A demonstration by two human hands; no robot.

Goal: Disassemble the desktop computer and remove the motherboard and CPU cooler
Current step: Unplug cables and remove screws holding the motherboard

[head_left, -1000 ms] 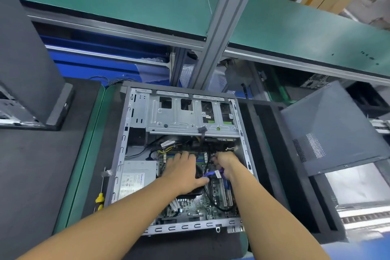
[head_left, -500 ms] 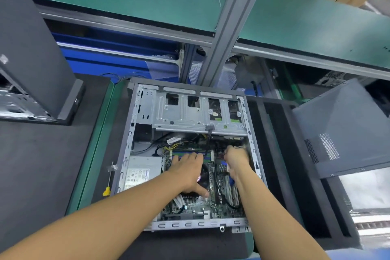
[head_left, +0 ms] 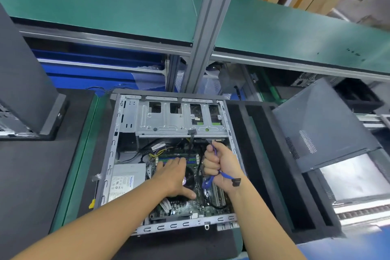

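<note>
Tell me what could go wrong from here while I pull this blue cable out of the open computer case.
1. Your right hand grips the thin blue data cable. Its black connector hangs free, but I cannot tell whether the far end is unplugged, so a hard tug might damage a socket.
2. Your left hand rests flat on the black round cooler fan. Leaning on it could stress the green motherboard.

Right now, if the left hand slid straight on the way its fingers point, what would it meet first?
Probably the memory sticks, right at the fingertips of the left hand; beyond them, the metal drive cage. Height is unclear, so it might pass over them.
</note>
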